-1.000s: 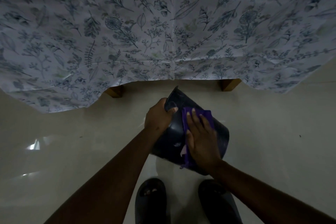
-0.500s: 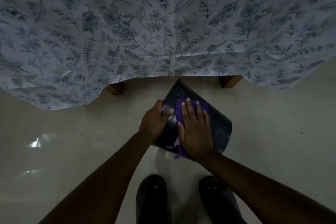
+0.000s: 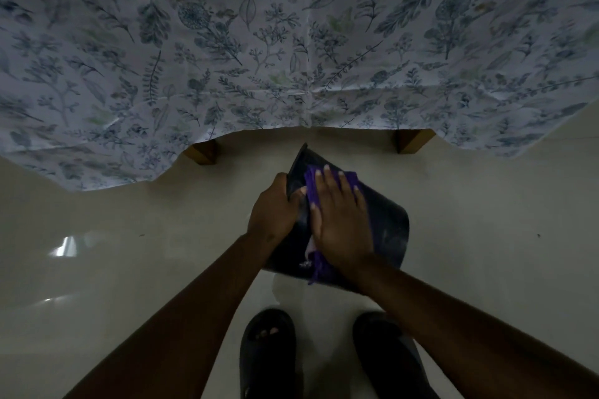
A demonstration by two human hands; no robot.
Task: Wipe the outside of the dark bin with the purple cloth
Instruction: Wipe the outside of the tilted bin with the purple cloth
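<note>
The dark bin [image 3: 390, 230] is held tilted above the pale floor, its rim pointing away towards the table. My left hand [image 3: 274, 209] grips the bin's rim at its left edge. My right hand [image 3: 342, 220] lies flat on the bin's outer side, pressing the purple cloth [image 3: 319, 262] against it. The cloth shows above my fingertips and hangs in a fringe below my palm. Most of the cloth is hidden under the hand.
A table draped in a white cloth with blue leaf print [image 3: 291, 42] fills the upper view, two wooden legs [image 3: 202, 152] showing beneath it. My feet in dark slippers [image 3: 269, 353] stand on the glossy pale floor [image 3: 113, 253] just below the bin.
My right hand with the cloth has slid up the bin's side towards the rim. The bin has shifted slightly in my left hand's grip.
</note>
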